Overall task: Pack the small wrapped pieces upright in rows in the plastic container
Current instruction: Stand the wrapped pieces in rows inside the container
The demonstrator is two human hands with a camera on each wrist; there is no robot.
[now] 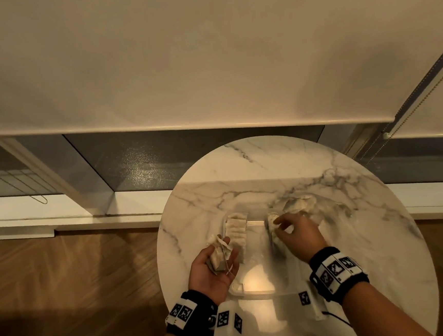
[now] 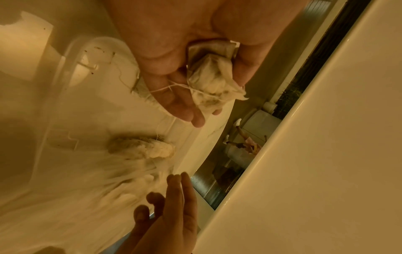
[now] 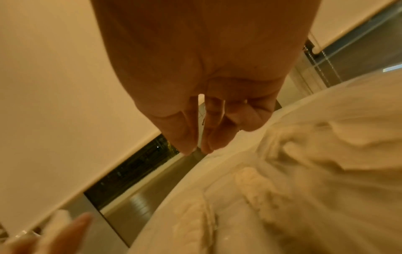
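A clear plastic container sits mid-table. One upright row of small pale wrapped pieces lines its left wall. My left hand is palm up beside the container's left side, fingers curled round a small bundle of wrapped pieces with loose string; the left wrist view shows the bundle between thumb and fingers. My right hand reaches over the container's right side, its fingertips touching the pieces standing there. In the right wrist view the right hand's fingers are straight and hold nothing.
A loose pile of wrapped pieces lies on the round marble table just beyond the container's far right corner. A window with a lowered blind stands behind the table. Wooden floor lies to the left.
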